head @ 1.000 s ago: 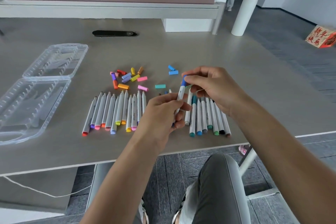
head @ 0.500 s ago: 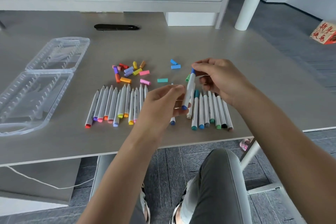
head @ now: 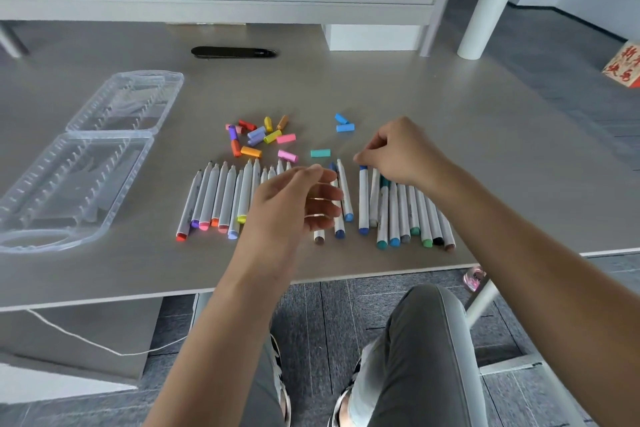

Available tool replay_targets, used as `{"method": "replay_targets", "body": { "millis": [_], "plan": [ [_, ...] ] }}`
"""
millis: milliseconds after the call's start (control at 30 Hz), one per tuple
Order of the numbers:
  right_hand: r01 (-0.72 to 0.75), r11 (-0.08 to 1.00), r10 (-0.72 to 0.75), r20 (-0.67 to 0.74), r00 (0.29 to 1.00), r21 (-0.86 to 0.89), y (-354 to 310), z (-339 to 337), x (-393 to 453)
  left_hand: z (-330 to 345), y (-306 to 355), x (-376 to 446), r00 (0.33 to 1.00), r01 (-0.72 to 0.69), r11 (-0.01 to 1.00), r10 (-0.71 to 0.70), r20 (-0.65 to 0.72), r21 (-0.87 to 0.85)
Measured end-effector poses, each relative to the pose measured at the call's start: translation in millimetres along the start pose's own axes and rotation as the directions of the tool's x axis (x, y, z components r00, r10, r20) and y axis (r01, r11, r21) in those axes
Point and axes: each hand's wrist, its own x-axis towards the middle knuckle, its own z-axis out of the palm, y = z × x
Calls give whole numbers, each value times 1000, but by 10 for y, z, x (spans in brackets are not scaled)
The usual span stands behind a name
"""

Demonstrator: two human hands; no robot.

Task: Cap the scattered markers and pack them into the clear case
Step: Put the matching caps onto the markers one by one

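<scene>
My right hand (head: 398,152) pinches the capped top end of a blue marker (head: 363,199), which lies on the table at the left end of a row of capped markers (head: 410,215). Above the middle markers hovers my left hand (head: 294,204), its fingers loosely curled and holding nothing. A row of uncapped markers (head: 221,198) lies to its left. Behind that row sit several loose caps (head: 259,139), then a teal cap (head: 320,152) and two blue caps (head: 344,125). The clear case (head: 31,239) lies open at the far left, with no markers in it.
A black flat object (head: 233,52) lies at the back of the table. A white roll (head: 479,21) stands at the back right corner. The table's front edge (head: 138,298) runs just before my knees. A red box (head: 623,66) sits on the floor to the right.
The blue marker, held up between both hands, now lies on the table in the capped row. My left hand has let go of it and drawn back.
</scene>
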Motion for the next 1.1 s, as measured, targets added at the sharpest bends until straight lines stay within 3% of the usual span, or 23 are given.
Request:
{"method": "replay_targets", "body": {
  "millis": [133,733,833,1100],
  "plan": [
    [8,995,-13,-46,999,-104,-11,35,-34,-19,-31,17,1000,1,1000,-1,-5,7],
    [-53,986,40,-86,996,-159,270,-97,-442,281,-87,-108,996,32,999,-32,83,3],
    [-59,962,29,-116,993,-265,175,-97,-446,204,-80,-123,998,8,1000,-9,56,2],
    [-66,954,36,-106,994,-293,169,-141,-452,12,-71,-133,1000,-17,1000,17,-24,-20]
  ]
}}
